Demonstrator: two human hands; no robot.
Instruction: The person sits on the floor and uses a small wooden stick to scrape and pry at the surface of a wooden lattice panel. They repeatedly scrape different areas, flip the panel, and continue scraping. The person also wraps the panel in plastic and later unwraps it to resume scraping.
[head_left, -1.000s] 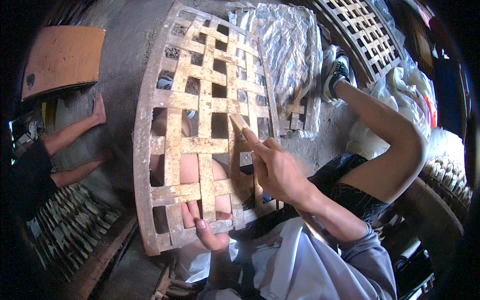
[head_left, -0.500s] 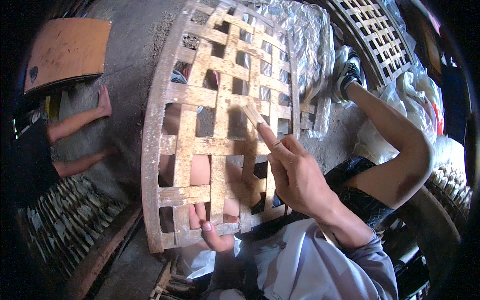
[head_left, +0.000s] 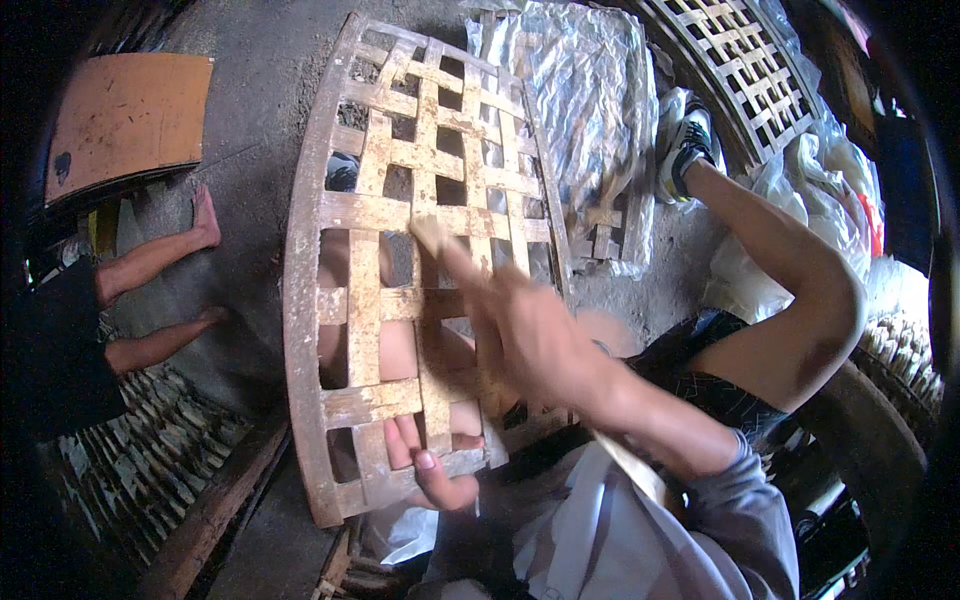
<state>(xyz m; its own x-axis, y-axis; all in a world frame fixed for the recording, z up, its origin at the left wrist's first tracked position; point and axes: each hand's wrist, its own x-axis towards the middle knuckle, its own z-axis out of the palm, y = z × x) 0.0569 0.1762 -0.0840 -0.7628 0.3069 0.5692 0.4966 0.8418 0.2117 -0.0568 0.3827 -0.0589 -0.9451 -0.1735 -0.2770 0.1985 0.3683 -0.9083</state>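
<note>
A woven bamboo lattice rack (head_left: 300, 270) with a wooden border stands tilted in front of me, pale slats crossing over square gaps. My left hand (head_left: 442, 484) grips its lower edge, the thumb in front and the fingers showing through the gaps behind. In my right hand (head_left: 540, 335), blurred by motion, is a short flat bamboo strip (head_left: 427, 236). The index finger lies along this strip, and its far end is at a crossing of slats near the rack's middle. Whether the strip touches the slats there I cannot tell.
Behind the rack lies another rack under clear plastic sheeting (head_left: 590, 90). A further lattice rack (head_left: 745, 75) is at the upper right, above plastic bags (head_left: 810, 200). A bent leg with a sneaker (head_left: 690, 150) is at right. Another person's bare legs (head_left: 150, 255) and an orange-brown board (head_left: 130, 115) are at left.
My right hand has moved left across the rack with the bamboo strip. The rack's top has shifted left and down in view. My left hand keeps its grip on the lower edge.
</note>
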